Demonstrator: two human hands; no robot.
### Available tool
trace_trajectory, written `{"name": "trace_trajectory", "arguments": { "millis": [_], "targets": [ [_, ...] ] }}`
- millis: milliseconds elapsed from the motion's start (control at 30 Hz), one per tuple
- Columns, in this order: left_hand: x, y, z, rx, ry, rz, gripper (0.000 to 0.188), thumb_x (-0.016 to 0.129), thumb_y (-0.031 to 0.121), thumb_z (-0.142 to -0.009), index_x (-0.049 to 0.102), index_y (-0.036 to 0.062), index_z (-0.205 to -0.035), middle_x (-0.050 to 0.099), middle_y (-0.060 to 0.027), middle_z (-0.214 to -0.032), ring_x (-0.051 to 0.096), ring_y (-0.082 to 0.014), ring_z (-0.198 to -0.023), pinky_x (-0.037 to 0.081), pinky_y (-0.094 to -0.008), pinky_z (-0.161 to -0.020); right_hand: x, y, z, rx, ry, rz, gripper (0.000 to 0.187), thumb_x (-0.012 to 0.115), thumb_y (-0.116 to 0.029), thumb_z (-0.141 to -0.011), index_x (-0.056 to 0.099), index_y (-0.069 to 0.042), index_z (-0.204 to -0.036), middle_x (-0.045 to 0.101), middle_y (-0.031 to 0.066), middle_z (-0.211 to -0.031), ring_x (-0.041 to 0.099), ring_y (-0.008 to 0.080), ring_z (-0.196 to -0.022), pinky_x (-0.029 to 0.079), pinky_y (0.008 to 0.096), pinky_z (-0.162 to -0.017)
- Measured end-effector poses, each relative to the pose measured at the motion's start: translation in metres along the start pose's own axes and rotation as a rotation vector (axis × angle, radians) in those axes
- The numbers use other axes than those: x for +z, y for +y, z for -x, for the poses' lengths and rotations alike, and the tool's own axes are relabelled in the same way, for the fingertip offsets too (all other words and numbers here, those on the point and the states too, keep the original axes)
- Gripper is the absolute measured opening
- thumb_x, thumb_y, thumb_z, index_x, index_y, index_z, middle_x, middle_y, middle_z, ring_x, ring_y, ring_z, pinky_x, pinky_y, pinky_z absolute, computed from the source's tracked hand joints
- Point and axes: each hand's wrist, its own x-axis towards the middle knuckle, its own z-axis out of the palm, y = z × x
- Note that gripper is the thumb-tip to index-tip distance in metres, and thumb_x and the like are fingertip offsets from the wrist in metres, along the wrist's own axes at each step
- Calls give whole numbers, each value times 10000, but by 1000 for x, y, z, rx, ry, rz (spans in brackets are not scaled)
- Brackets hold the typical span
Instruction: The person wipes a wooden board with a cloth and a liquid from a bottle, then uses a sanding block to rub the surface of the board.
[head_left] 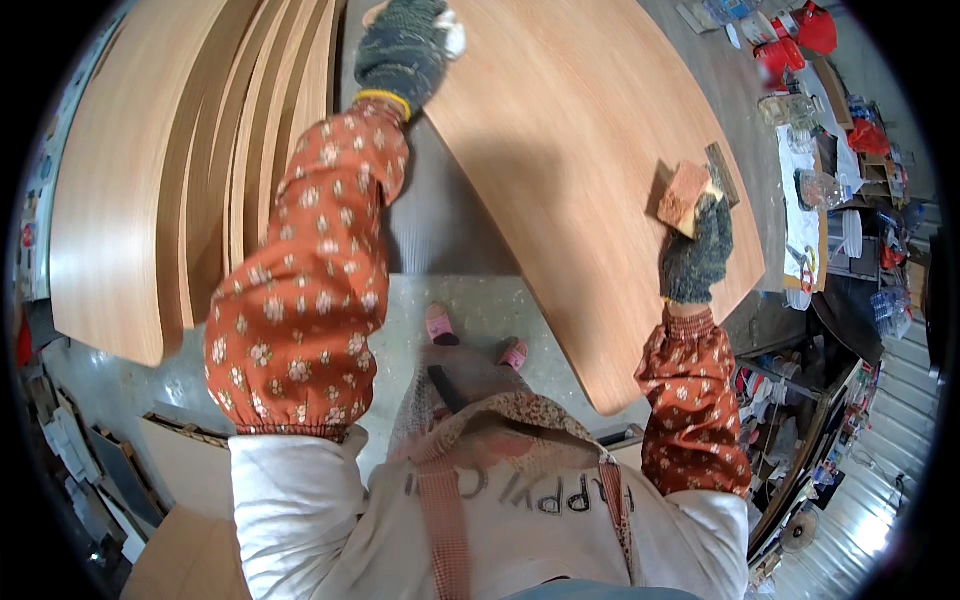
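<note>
A large wood-grain panel (520, 150) with a curved outer edge lies across a grey work surface in front of me. My right hand (697, 255), in a dark knitted glove, is closed around a reddish-brown and yellow sponge block (686, 195) over the right part of this panel. A narrow dark strip (722, 175) lies just beyond that block. At the panel's far left edge is my left hand (402, 55), also gloved, with its fingers closed on a crumpled white wad, cloth or paper (454, 35). Its fingertips are partly hidden.
Several similar wood-grain panels (140, 160) stand layered on the left. Bottles, red containers and a white sheet (800, 190) crowd the right side. Below the panel's near edge, my feet in pink shoes (440, 322) stand on the grey floor. A fan (798, 532) is at lower right.
</note>
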Motion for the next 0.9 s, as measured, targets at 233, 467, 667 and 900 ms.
{"name": "trace_trajectory", "arguments": {
  "millis": [233, 467, 667, 900],
  "targets": [
    [-10, 137, 143, 66, 193, 556, 248, 591, 107, -862, 634, 57, -1101, 623, -142, -1100, 601, -308, -1008, 482, -411, -891, 13, 20, 4, -41, -25, -106, 336, 625, 21, -853, 614, -34, -1185, 624, 123, -1197, 599, 237, -1096, 491, 327, -909],
    [-51, 244, 230, 125, -268, 435, 276, 662, 148, -832, 650, 64, -1095, 641, -116, -1105, 623, -245, -995, 499, -376, -868, 3, -7, 6, -91, -147, 22, 466, 703, -19, -792, 577, -13, -1240, 600, 169, -1245, 568, 282, -1166, 454, 355, -997],
    [-35, 130, 143, -180, -115, 511, 256, 667, 135, -843, 640, 56, -1085, 607, -125, -1095, 614, -254, -1001, 501, -348, -871, -114, -11, 85, 206, -187, -408, 384, 647, -87, -884, 562, 14, -1245, 612, 149, -1239, 592, 265, -1142, 466, 363, -991],
    [-48, 226, 221, 19, -36, 302, 273, 638, 182, -827, 647, 66, -1075, 634, -108, -1027, 614, -277, -941, 499, -381, -846, -269, 42, 200, 83, -439, 755, 517, 614, -230, -906, 479, -32, -1364, 520, 123, -1387, 480, 282, -1285, 361, 375, -1094]
  ]
}}
